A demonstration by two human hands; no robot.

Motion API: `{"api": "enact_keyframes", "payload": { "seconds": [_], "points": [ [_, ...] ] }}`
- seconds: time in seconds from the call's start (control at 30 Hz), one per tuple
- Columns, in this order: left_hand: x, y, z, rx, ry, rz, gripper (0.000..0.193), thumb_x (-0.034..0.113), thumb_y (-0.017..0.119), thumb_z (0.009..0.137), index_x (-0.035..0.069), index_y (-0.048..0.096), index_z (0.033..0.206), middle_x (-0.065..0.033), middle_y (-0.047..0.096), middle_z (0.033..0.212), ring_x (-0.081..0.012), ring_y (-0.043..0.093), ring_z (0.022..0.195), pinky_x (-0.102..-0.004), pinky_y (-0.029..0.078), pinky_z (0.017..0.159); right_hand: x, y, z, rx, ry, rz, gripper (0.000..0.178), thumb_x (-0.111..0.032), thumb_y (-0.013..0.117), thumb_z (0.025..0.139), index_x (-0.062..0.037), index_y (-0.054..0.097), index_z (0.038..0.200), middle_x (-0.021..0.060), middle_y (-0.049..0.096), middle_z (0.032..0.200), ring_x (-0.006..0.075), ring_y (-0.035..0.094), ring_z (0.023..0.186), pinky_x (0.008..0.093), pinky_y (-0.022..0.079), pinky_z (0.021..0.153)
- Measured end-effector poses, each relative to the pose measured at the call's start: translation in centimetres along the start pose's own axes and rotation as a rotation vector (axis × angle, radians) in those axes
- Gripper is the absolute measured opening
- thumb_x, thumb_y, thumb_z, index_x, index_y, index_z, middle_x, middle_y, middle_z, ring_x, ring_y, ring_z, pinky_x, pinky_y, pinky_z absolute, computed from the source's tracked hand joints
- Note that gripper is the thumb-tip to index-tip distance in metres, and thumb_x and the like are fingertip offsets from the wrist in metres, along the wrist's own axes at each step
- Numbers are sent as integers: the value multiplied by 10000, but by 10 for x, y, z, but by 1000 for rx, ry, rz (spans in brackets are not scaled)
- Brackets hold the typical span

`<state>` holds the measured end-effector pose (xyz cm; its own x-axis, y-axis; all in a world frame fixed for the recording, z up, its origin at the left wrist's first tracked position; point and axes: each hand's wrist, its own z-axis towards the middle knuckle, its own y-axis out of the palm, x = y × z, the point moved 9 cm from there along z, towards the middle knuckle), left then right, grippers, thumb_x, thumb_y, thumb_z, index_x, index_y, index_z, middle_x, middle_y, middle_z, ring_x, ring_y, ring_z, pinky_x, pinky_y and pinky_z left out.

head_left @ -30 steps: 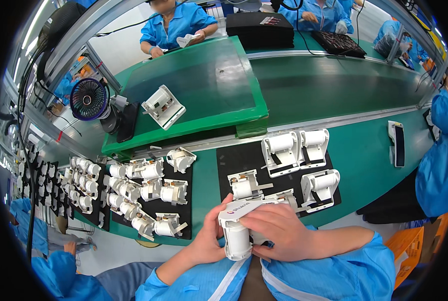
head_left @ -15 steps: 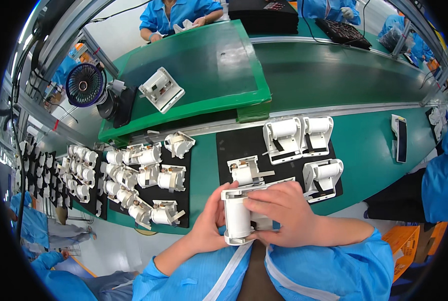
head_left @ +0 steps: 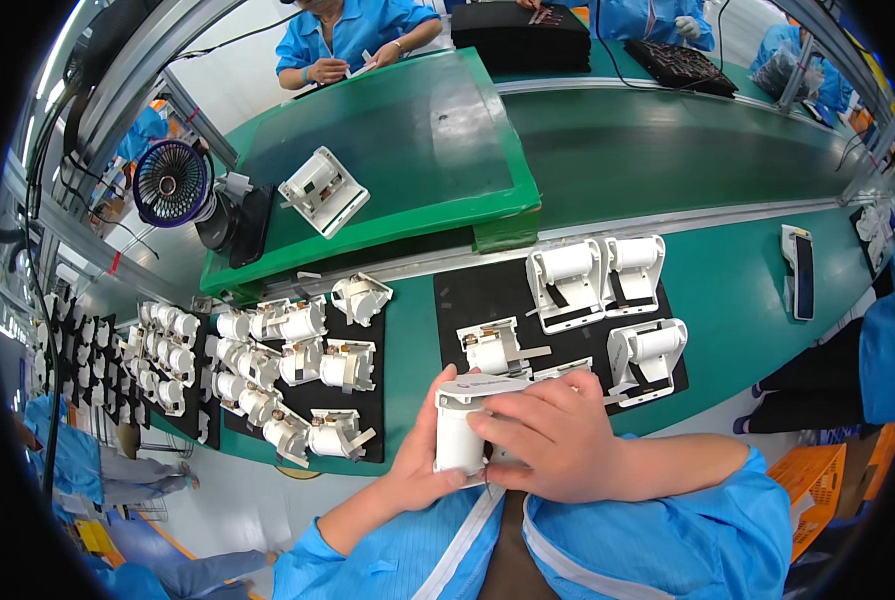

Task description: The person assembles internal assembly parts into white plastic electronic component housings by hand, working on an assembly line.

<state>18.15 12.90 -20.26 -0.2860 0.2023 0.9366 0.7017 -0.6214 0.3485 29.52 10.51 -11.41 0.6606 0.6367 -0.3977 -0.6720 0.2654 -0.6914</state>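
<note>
Both hands are working one white unit (head_left: 459, 442) at the near edge of the green table (head_left: 732, 320). Left hand (head_left: 417, 455) is partly closed, wrapping its outer side; right hand (head_left: 564, 432) is half curled, gripping it from the other side. Flat white cover (head_left: 487, 386) is sitting on top; can't tell if it's fastened, fingers are hiding that

Right black pad (head_left: 482, 290): three roller frames (head_left: 567, 265) are standing, looking further along (my read). Strip unit (head_left: 489, 348) is showing inner parts, looking unfinished; another beside it is partly hiding behind the hands

Left black pad (head_left: 349, 399) is carrying a batch of white units (head_left: 302, 360) with innards exposed, so probably plenty left. One open unit (head_left: 324, 192) is lying on the green-edged platform (head_left: 407, 150)
</note>
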Motion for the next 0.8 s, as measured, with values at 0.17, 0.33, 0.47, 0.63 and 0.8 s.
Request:
{"api": "enact_keyframes", "payload": {
  "seconds": [0.17,0.33,0.47,0.63,0.8],
  "points": [
    [-2,-11,-3,102,-25,-33,1281,309,843,679,69,-83,1531,-192,100,1588,-328,250,1439,-450,250,1143,0,-1,-1,82,-36,4,598,-335,823,489,-184,668,1046,-38,637,1043,153,563,815,360,338,765],
    [16,2,4,-67,111,130,1239,333,841,669,86,-10,1533,-188,122,1569,-315,281,1417,-447,269,1138,7,-5,-2,75,-28,60,633,-357,823,488,-192,678,1082,-51,632,1021,145,551,803,365,342,788],
    [-1,-10,1,118,-78,108,1029,196,735,775,67,45,1528,-154,287,1510,-271,362,1364,-415,314,1105,2,1,-3,70,-54,-17,653,-370,828,485,-197,681,1098,-60,629,1026,146,549,810,370,344,792],
    [11,-14,-4,157,-106,-31,916,125,676,800,54,126,1529,-152,401,1440,-252,428,1309,-397,348,1078,5,-2,6,-149,-95,194,574,-329,828,599,-173,671,1129,2,609,1143,184,579,899,362,381,794],
    [33,-2,-3,-73,-73,380,1038,130,720,736,-3,71,1535,-197,391,1466,-265,411,1347,-360,291,1109,26,0,16,-337,79,475,742,-212,786,726,-60,456,1373,189,516,1290,365,532,1161,428,457,946]
  ]
}}
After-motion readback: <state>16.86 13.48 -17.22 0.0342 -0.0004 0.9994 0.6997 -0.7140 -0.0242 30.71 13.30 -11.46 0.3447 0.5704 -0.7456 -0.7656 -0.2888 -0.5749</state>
